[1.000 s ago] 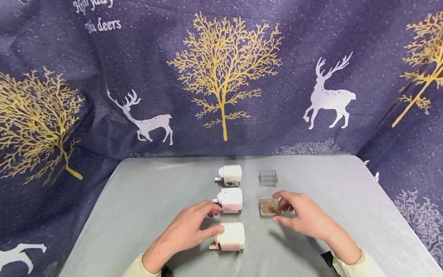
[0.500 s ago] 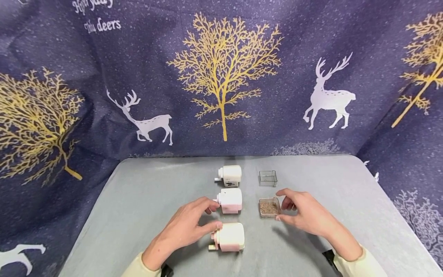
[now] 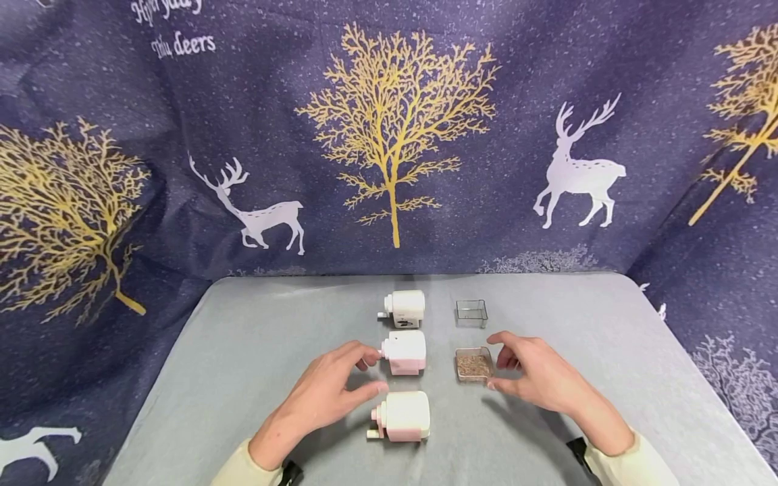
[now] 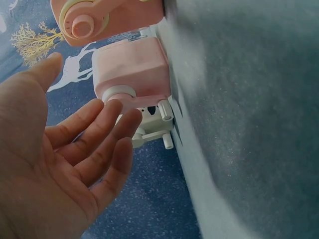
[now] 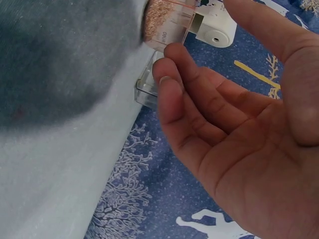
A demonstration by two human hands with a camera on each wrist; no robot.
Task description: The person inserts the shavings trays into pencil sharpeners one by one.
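Observation:
Three hand-crank pencil sharpeners stand in a column on the table: a cream and pink one [image 3: 407, 415] nearest, a pink one [image 3: 406, 351] in the middle, a white one [image 3: 407, 307] farthest. Just left of the nearer two, my left hand [image 3: 331, 388] hovers with relaxed fingers and holds nothing. In the left wrist view its fingertips overlap the pink sharpener's crank side [image 4: 132, 69]. A clear shavings drawer [image 3: 474, 364] full of brown pencil shavings lies right of the middle sharpener. My right hand [image 3: 537, 374] is at its right side, fingers loosely bent around nothing.
A second clear drawer [image 3: 471, 311] sits behind the filled one, right of the white sharpener. The grey table [image 3: 273, 317] ends at a dark blue cloth [image 3: 462, 243] printed with trees and deer.
My right hand has let go of the drawer of shavings and moved slightly right. My left hand has drawn back a little leftward from the nearest sharpener.

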